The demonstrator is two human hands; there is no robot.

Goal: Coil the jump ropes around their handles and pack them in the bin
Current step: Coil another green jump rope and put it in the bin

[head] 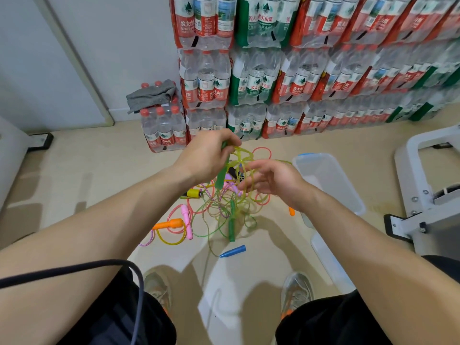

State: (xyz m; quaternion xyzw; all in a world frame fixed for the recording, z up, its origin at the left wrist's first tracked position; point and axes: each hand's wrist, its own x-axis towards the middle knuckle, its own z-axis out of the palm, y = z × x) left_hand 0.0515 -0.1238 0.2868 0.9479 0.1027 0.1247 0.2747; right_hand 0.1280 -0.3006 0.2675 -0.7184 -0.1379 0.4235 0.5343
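Note:
My left hand [207,155] grips a green jump-rope handle [221,176] held upright above the floor. Loops of its yellow-green cord [242,158] hang around the handle and over the fingers of my right hand [271,181], which is half open with the cord running through it. The rope's second green handle [232,226] dangles below. On the floor lies a tangle of other ropes with an orange handle [171,224], a pink handle [186,220], a yellow handle [194,193] and a blue handle [234,251]. A clear plastic bin [348,195] stands to the right.
Stacked packs of water bottles [273,78] line the wall behind, with a grey cloth [151,94] on a low pack. The bin's lid [328,260] lies on the floor beside my right foot. A white metal frame [428,195] stands at the right. A black cable [74,268] crosses my left arm.

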